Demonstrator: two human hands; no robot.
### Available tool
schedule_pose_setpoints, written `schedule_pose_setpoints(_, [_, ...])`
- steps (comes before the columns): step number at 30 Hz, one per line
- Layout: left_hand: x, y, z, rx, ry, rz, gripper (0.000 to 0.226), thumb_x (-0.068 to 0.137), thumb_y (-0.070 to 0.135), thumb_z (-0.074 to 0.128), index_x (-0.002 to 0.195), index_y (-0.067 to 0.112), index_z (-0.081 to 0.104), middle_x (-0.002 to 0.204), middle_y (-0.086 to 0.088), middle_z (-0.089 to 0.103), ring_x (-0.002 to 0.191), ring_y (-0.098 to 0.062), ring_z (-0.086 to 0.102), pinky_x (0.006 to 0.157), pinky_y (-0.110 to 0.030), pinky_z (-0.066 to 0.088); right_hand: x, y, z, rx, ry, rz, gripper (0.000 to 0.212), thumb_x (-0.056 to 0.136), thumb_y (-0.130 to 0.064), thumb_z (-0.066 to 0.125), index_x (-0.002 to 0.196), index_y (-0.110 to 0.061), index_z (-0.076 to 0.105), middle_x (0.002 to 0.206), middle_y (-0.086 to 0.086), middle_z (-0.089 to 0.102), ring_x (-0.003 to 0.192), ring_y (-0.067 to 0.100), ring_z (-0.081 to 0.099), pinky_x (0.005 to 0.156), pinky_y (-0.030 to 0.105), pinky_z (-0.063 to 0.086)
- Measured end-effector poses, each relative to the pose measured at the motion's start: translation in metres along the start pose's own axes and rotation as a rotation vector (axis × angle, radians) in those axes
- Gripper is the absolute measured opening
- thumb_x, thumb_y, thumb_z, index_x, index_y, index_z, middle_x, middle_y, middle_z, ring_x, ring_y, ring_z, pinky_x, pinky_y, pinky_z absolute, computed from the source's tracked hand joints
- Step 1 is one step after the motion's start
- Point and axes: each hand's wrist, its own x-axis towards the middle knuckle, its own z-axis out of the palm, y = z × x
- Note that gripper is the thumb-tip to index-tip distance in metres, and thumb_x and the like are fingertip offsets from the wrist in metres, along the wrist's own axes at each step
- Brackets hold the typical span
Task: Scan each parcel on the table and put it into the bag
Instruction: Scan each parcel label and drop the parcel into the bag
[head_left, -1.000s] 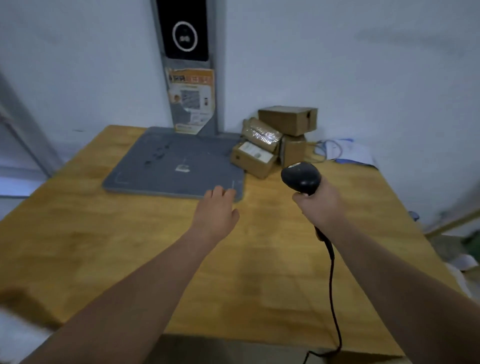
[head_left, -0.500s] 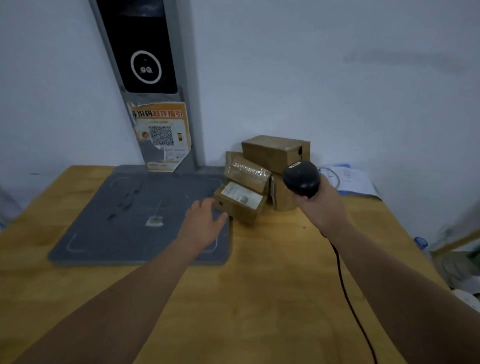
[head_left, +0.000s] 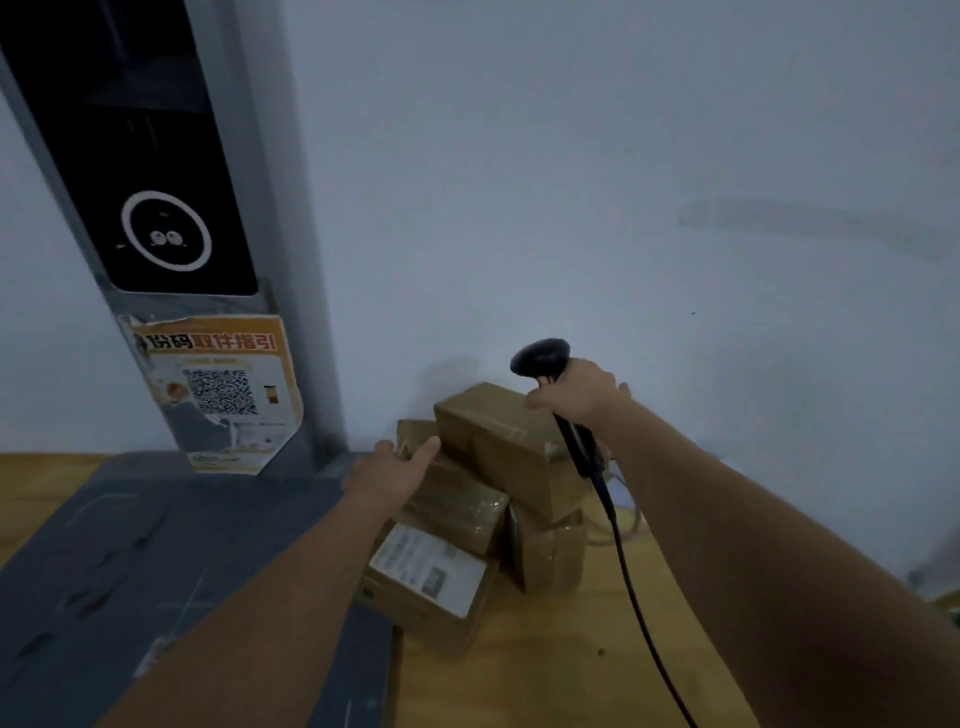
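In the head view, my left hand (head_left: 395, 475) has come forward off the grey mat (head_left: 130, 561) to the parcel pile (head_left: 545, 561) at the far side of the table (head_left: 545, 675). Its fingers lie straight against the taped parcel (head_left: 457, 501), just beside the top box (head_left: 498, 441), not yet curled round anything. My right hand (head_left: 582, 395), wrapped round the scanner (head_left: 540, 356), has risen above that box. I judge the first pick and scan is about to begin. No bag is in sight.

Parcel pickup point: stacked parcels (head_left: 498, 452), QR poster (head_left: 218, 389), kiosk column (head_left: 171, 156), scanner (head_left: 540, 356)
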Motion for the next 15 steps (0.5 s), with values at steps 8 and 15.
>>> schedule_pose_setpoints(8, [0.042, -0.015, 0.029, -0.284, -0.128, -0.241, 0.085, 0.089, 0.068, 0.042, 0.15, 0.01, 0.029, 0.153, -0.017, 0.032, 0.137, -0.036, 0.035, 0.113, -0.044, 0.029, 0.026, 0.035, 0.007, 0.246, -0.441, 0.149, 0.02, 0.081, -0.031, 0.07, 0.093, -0.016, 0.064, 0.099, 0.008, 0.059, 0.091, 0.026, 0.059, 0.079, 0.032, 0.05])
schedule_pose_setpoints(15, [0.003, -0.039, 0.035, -0.524, -0.177, -0.263, 0.069, 0.089, 0.058, 0.05, 0.147, 0.024, 0.035, 0.129, -0.008, 0.053, 0.1, -0.025, 0.057, 0.09, -0.038, 0.048, -0.001, 0.098, 0.016, 0.704, -0.555, 0.257, 0.039, 0.069, -0.029, 0.076, 0.107, -0.018, 0.073, 0.127, 0.008, 0.058, 0.116, 0.032, 0.055, 0.1, 0.05, 0.047])
